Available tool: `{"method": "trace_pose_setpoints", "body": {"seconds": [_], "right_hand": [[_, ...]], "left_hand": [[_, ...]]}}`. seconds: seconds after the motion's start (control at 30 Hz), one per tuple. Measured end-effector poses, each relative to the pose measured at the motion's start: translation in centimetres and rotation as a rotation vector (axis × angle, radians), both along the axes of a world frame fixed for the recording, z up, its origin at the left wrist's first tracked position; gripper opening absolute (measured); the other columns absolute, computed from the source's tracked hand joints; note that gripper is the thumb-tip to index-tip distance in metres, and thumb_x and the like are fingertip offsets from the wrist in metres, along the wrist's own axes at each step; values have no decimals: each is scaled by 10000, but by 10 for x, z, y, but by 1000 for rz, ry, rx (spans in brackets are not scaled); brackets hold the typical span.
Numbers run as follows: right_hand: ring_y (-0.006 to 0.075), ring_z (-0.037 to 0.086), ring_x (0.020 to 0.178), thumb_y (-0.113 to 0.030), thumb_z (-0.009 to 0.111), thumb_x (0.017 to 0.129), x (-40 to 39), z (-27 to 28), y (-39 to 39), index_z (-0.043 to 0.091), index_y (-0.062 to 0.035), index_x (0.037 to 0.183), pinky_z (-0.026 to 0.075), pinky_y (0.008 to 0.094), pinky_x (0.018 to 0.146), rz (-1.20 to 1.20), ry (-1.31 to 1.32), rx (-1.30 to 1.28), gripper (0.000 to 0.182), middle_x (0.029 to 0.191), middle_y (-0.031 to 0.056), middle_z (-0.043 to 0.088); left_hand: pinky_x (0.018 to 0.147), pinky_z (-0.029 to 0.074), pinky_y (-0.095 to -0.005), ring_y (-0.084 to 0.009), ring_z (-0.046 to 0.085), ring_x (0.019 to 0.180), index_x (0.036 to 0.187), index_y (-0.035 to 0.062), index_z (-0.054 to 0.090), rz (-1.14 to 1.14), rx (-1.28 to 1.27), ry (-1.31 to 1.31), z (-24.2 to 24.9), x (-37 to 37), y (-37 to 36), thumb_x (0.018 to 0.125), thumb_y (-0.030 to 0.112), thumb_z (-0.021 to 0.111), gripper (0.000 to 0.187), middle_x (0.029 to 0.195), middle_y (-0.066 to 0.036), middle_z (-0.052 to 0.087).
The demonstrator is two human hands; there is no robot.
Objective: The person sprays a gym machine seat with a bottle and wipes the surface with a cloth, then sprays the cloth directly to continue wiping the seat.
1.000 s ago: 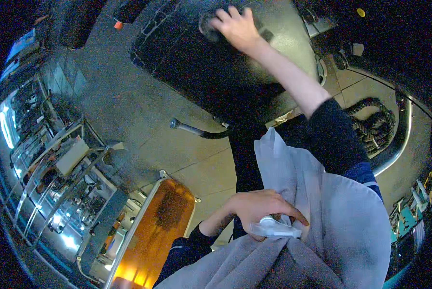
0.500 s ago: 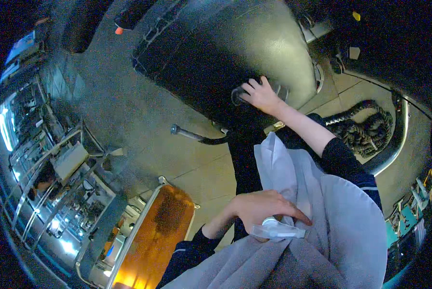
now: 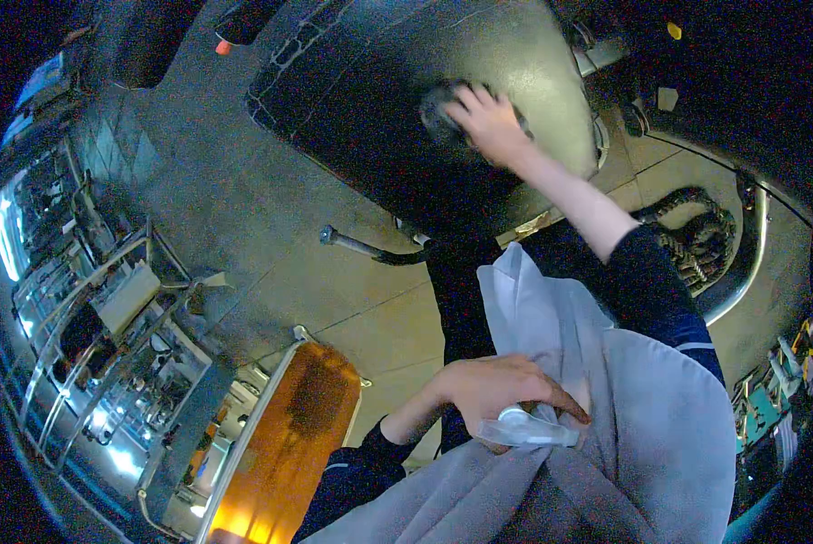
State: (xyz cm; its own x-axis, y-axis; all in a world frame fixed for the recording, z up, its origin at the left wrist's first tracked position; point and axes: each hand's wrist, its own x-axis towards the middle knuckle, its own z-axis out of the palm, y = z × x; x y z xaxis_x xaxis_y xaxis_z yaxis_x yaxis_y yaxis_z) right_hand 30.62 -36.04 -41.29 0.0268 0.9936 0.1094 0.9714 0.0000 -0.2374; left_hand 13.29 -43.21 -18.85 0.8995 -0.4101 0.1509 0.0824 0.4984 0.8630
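Low in the view, my left hand [image 3: 493,390] is closed on gathered grey cloth [image 3: 660,417]. A clear plastic piece with a round white part [image 3: 524,428] sticks out below its fingers. My right hand [image 3: 493,122] reaches over a dark padded bench [image 3: 370,100], its fingers bent over a dark, blurred wad [image 3: 447,113]. That wad rests on the pad, where the black surface meets a bright patch of light. The fingertips are partly blurred.
An orange-brown padded seat [image 3: 289,435] with a metal frame is at the lower left. Metal racks [image 3: 98,317] stand further left. Coiled thick rope [image 3: 706,236] lies on the floor at right, beside a curved metal bar [image 3: 755,245]. A ribbed handle [image 3: 343,240] projects mid-view.
My right hand has moved up and away across the bench pad with the dark wad. My left hand stays nearly in place on the cloth.
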Motion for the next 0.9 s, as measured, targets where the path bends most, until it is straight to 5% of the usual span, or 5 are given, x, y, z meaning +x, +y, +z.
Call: {"method": "trace_pose_setpoints", "body": {"seconds": [0.23, 0.37, 0.47, 0.77, 0.9], "right_hand": [[288, 496, 1081, -196, 537, 816, -7, -16, -84, 609, -234, 1107, 431, 544, 833, 227, 6, -232, 302, 1178, 53, 519], [306, 479, 1154, -187, 521, 839, 40, -19, 19, 606, -274, 1142, 440, 553, 846, -25, -228, 139, 327, 1220, 65, 522], [285, 489, 1048, -128, 528, 811, 53, 17, 104, 612, -196, 1093, 415, 471, 793, -248, 44, 309, 302, 1114, 69, 531], [247, 490, 1049, -169, 528, 810, -120, 11, 92, 613, -220, 1080, 401, 444, 760, -74, 133, 106, 287, 1240, 63, 494], [207, 508, 943, -253, 561, 765, -198, -29, 40, 657, -209, 897, 411, 454, 709, 73, 289, 379, 169, 1185, 41, 560]], "left_hand": [[864, 488, -405, -333, 593, 1047, 1310, 63, 483, 51, -1, 12, -3, -7, -5, 563, 430, 672, 854, 1243, -152, 570], [855, 482, -406, -350, 593, 1017, 1274, 47, 510, 71, -69, 61, -8, -11, -15, 470, 335, 724, 880, 1187, -148, 600], [858, 479, -410, -350, 588, 1030, 1263, 38, 511, -9, -108, 109, -5, -4, -9, 471, 335, 722, 871, 1195, -154, 595], [771, 493, -432, -375, 614, 906, 1128, 10, 579, -132, 68, 118, 2, 2, -4, 468, 349, 724, 756, 1023, -182, 643], [753, 487, -442, -373, 615, 873, 1082, 15, 600, -102, 278, 90, -4, -15, -18, 472, 358, 715, 709, 920, -177, 655]]}}
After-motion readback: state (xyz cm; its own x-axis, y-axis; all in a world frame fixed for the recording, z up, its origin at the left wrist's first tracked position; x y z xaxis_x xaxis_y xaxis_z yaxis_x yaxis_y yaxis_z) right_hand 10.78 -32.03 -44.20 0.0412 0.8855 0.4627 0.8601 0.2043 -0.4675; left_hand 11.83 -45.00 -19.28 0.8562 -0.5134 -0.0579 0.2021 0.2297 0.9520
